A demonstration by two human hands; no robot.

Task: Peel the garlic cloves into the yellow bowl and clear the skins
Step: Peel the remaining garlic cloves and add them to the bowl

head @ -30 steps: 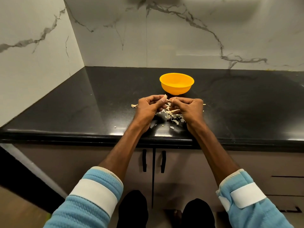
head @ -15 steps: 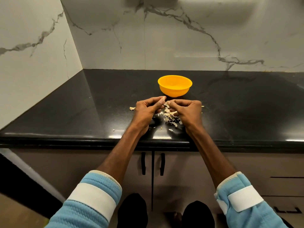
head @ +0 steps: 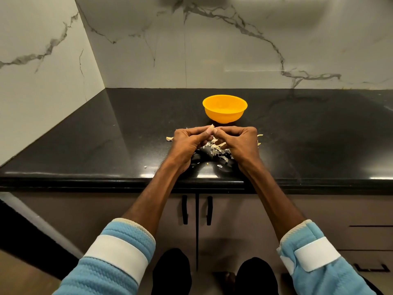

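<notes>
We are working at a glossy black stone countertop (head: 106, 145) stretching wide both ways, cornered by white veined marble walls (head: 234, 50). Near its front edge, our left hand (head: 187, 143) and right hand (head: 240, 141) are together pinching a pale garlic clove (head: 211, 127) above papery skins (head: 217, 147), just before the round yellow plastic bowl (head: 225, 108).

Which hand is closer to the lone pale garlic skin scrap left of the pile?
Left. The left hand sits just beside the lone pale garlic skin scrap, on its right; the right hand is farther right, beyond the left hand. Both pinch a garlic clove.
</notes>
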